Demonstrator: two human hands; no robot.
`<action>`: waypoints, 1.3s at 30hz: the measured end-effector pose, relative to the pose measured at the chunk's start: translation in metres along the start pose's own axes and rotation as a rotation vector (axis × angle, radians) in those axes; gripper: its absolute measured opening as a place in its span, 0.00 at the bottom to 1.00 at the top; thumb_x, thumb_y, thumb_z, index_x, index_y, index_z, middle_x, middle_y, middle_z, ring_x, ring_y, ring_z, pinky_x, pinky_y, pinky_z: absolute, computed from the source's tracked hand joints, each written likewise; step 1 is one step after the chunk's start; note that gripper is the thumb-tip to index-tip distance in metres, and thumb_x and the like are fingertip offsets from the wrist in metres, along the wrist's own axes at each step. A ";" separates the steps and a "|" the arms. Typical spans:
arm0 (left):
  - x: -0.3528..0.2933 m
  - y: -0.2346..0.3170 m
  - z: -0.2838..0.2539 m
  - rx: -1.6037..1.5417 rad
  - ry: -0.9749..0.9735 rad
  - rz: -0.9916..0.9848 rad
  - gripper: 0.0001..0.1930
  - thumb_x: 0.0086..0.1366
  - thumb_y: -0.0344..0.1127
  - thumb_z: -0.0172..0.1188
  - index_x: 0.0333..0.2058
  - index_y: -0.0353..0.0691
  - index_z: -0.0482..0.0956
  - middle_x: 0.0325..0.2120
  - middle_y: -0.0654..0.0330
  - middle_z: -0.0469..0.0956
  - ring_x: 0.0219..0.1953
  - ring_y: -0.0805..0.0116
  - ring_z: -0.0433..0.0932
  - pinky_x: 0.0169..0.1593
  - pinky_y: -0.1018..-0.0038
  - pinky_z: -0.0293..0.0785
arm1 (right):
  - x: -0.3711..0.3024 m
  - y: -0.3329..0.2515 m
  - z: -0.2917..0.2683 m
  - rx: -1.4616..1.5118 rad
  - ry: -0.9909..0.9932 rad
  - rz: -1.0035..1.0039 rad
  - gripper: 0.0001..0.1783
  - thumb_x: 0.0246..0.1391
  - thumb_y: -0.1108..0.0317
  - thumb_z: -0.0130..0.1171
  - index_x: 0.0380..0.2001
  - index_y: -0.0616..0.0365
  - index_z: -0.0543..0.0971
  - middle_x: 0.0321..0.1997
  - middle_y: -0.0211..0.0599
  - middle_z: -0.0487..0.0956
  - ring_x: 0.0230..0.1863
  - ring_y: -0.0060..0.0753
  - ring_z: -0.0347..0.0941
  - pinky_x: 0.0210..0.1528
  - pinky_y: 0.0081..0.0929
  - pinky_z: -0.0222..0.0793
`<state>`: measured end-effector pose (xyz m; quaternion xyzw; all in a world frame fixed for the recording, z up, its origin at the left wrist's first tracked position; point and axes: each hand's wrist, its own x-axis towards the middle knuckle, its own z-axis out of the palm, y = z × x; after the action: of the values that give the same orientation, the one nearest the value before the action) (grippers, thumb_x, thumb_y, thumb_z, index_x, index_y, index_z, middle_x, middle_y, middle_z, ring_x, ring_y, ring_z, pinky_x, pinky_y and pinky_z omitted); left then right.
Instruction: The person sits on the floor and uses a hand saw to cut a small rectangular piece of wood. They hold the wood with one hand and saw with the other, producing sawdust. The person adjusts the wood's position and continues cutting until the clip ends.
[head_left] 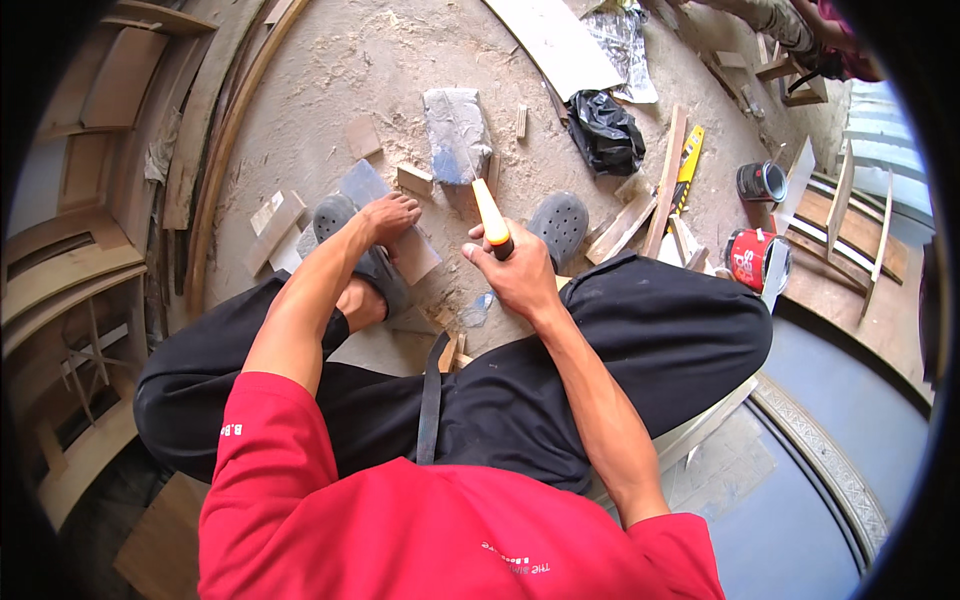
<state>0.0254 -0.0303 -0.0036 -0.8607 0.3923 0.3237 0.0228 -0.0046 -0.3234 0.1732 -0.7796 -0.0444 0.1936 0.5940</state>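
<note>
Right hand (520, 278) grips yellow-handled tool (489, 210)

I see the right fingers closed around the tool, its black end by the thumb. Beyond them, slightly left, lies a grey block (455, 118). The left hand (390, 217) has curled fingers on a flat board (416, 258) (firm hold or light rest, I cannot tell). Just right of the right fingers I see a grey clog (559, 227); farther out, a black plastic bag (607, 130).
</note>
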 end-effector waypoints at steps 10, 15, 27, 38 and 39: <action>-0.008 -0.001 -0.019 0.035 0.037 -0.036 0.44 0.35 0.61 0.77 0.49 0.41 0.73 0.48 0.59 0.75 0.59 0.58 0.69 0.67 0.58 0.56 | -0.005 -0.001 0.007 -0.067 -0.025 0.024 0.16 0.49 0.63 0.71 0.35 0.63 0.80 0.28 0.41 0.82 0.29 0.33 0.79 0.35 0.29 0.74; -0.027 -0.024 -0.009 -0.282 0.610 -0.706 0.33 0.53 0.59 0.66 0.53 0.45 0.76 0.54 0.57 0.76 0.62 0.59 0.69 0.67 0.58 0.59 | -0.007 -0.025 0.017 -0.242 -0.011 -0.041 0.20 0.51 0.57 0.71 0.25 0.62 0.76 0.16 0.40 0.74 0.18 0.32 0.70 0.25 0.32 0.67; -0.064 -0.059 0.009 -1.106 0.509 -1.348 0.25 0.57 0.56 0.61 0.53 0.57 0.80 0.51 0.56 0.80 0.56 0.54 0.76 0.59 0.57 0.70 | -0.027 -0.012 0.099 -0.177 -0.122 -0.099 0.18 0.56 0.61 0.66 0.24 0.64 0.74 0.16 0.34 0.69 0.17 0.26 0.63 0.21 0.28 0.59; -0.063 -0.075 0.012 -1.269 0.436 -1.336 0.22 0.54 0.50 0.59 0.48 0.53 0.84 0.48 0.52 0.81 0.52 0.48 0.78 0.55 0.50 0.69 | -0.011 0.002 0.120 -0.321 -0.196 -0.150 0.17 0.55 0.64 0.66 0.21 0.62 0.72 0.15 0.38 0.69 0.15 0.30 0.64 0.21 0.29 0.60; -0.062 -0.075 0.016 -1.294 0.468 -1.318 0.22 0.53 0.48 0.59 0.47 0.52 0.84 0.48 0.50 0.81 0.52 0.46 0.78 0.55 0.48 0.68 | -0.011 0.000 0.120 -0.345 -0.210 -0.153 0.17 0.55 0.64 0.66 0.21 0.62 0.72 0.15 0.39 0.69 0.15 0.32 0.65 0.21 0.30 0.61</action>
<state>0.0385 0.0673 0.0035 -0.7973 -0.4324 0.2195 -0.3595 -0.0577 -0.2174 0.1491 -0.8397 -0.1974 0.2175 0.4567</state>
